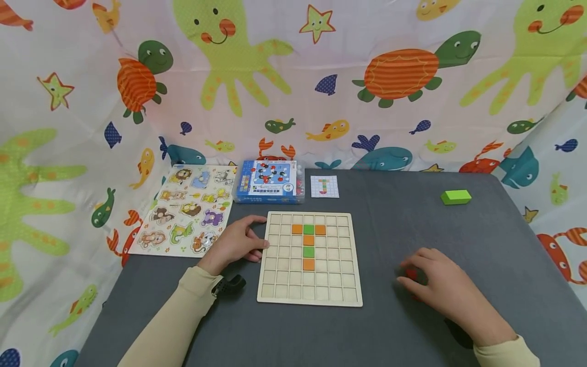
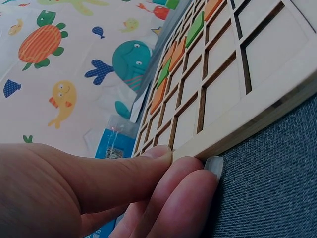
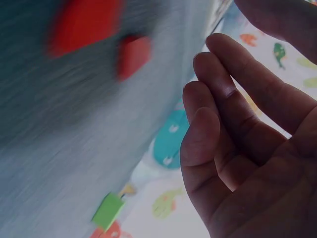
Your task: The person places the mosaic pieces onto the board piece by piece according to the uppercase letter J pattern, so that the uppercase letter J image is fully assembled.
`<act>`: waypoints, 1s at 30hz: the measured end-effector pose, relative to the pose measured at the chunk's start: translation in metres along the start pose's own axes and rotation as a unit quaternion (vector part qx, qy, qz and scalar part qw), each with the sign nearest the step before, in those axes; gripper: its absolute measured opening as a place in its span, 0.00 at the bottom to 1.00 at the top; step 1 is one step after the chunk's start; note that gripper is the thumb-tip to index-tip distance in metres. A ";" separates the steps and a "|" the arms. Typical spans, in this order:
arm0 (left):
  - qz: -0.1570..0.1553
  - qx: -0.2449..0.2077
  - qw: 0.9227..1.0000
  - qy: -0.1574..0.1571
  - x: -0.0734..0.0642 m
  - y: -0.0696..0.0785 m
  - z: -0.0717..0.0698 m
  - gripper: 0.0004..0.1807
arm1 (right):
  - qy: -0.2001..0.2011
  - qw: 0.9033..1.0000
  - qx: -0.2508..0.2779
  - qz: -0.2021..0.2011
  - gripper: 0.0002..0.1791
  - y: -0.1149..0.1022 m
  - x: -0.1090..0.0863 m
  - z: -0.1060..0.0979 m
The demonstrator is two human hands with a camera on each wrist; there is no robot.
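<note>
A square wooden grid board [image 1: 281, 278] lies on the table, with several orange and green tiles [image 1: 309, 240] set in a T shape. At its left edge my left hand [image 1: 237, 239] grips the rim; the left wrist view shows the thumb and curled fingers [image 2: 181, 198] against the frame. My right hand [image 1: 437, 280] is over the table to the right of the board, fingers slightly bent and thumb apart. Below it are two red pieces [image 3: 133, 57], blurred in the right wrist view and partly hidden by the hand in the head view. Nothing shows between those fingers.
A small pattern card [image 1: 324, 187] lies behind the board, beside a blue plastic box [image 1: 268, 181] of parts. Left of these is an animal puzzle board [image 1: 183, 214]. A green block [image 1: 456, 197] sits at the back right. A printed curtain [image 1: 321, 112] borders the table.
</note>
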State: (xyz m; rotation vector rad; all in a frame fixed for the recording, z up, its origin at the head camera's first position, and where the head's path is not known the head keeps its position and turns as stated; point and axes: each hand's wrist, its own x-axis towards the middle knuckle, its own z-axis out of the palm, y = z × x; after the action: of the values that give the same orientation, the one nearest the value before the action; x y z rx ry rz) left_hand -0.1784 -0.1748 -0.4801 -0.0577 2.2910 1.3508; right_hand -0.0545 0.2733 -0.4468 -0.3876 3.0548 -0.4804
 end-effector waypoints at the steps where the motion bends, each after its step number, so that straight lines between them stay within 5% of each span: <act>1: 0.001 -0.001 1.000 -0.001 0.000 0.000 0.000 0.38 | -0.004 1.000 -0.002 0.007 0.11 0.006 -0.006 0.000; 12: 0.004 -0.001 1.000 0.003 -0.001 -0.001 0.000 0.38 | -0.071 0.994 0.003 0.081 0.16 0.036 -0.033 0.007; 30: 0.006 -0.008 1.000 -0.001 0.000 -0.002 0.000 0.38 | -0.025 0.999 -0.006 0.027 0.13 0.022 -0.031 0.016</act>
State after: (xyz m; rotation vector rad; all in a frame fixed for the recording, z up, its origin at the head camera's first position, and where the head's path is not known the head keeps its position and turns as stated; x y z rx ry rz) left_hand -0.1775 -0.1754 -0.4818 -0.0482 2.2826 1.3748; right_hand -0.0289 0.2959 -0.4692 -0.3109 3.0119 -0.4424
